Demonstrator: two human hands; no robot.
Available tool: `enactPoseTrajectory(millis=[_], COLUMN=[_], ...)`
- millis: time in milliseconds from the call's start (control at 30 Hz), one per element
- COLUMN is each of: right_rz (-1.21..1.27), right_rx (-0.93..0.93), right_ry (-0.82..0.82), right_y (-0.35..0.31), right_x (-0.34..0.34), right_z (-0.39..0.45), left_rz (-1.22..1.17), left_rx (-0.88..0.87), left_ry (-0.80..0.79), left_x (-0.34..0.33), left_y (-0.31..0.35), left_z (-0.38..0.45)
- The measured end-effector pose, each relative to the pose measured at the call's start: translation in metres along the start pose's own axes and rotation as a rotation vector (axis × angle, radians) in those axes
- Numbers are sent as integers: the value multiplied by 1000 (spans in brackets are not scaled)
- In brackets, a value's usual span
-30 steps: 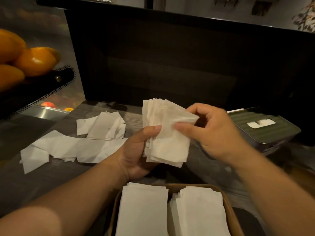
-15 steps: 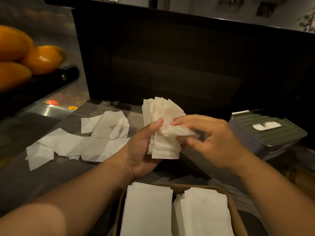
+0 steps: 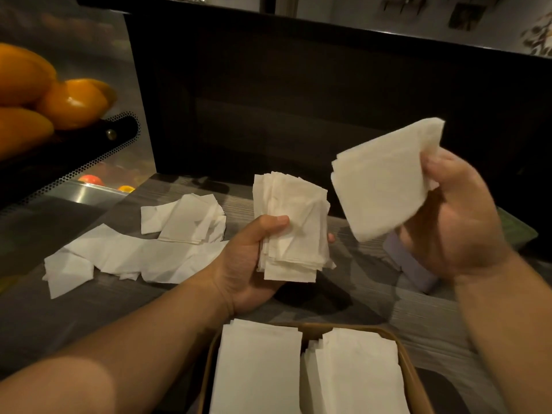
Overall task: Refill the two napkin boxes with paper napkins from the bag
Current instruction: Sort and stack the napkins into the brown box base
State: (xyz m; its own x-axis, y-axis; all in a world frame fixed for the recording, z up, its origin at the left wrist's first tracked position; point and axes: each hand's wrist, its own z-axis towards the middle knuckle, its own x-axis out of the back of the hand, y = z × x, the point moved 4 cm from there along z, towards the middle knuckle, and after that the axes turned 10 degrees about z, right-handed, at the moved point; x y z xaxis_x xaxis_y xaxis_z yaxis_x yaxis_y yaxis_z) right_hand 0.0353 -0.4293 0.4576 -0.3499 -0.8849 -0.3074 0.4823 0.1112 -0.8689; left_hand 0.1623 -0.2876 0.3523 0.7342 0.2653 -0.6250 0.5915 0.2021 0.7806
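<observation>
My left hand (image 3: 251, 264) grips a fanned stack of white paper napkins (image 3: 291, 227) above the dark counter (image 3: 358, 300); my right hand (image 3: 460, 222) pinches one folded white napkin (image 3: 385, 180) (raised, apart from the stack).

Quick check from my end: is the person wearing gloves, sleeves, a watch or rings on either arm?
Nothing worn that shows. The left hand and right hand are bare, with no gloves. Both forearms are uncovered to the edge of the picture, no sleeve in view. No watch, band or ring is visible on the sides facing the camera.
</observation>
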Motion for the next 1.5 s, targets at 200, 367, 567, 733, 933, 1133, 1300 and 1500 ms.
enactPoseTrajectory(millis=[200,367,567,733,933,1133,1300,1500], right_rz=[-239,-413,-950,-1124,-1182,-1125,-1244,-971], right_rx=[-103,-301,-81,-7,0,28,39,-97], right_ry=[-142,-370,-663,-680,-686,-642,-700,-571], right_y=[-10,2,9,19,23,26,16,3], right_x=[-14,-16,-39,-41,-42,-39,-36,-29], right_z=[-4,-12,-22,-22,-23,-21,-20,-20], left_rz=[56,46,-23,46,65,26,33,61], left_rx=[84,106,57,-2,50,-17,-53,-39], left_ry=[-71,-95,-151,-52,26,-49,139,165], left_x=[-4,-6,-9,-5,-6,-5,2,4], left_y=[-2,-4,-4,0,0,-1,4,5], left_z=[-3,-4,-1,-2,-4,-1,-1,1])
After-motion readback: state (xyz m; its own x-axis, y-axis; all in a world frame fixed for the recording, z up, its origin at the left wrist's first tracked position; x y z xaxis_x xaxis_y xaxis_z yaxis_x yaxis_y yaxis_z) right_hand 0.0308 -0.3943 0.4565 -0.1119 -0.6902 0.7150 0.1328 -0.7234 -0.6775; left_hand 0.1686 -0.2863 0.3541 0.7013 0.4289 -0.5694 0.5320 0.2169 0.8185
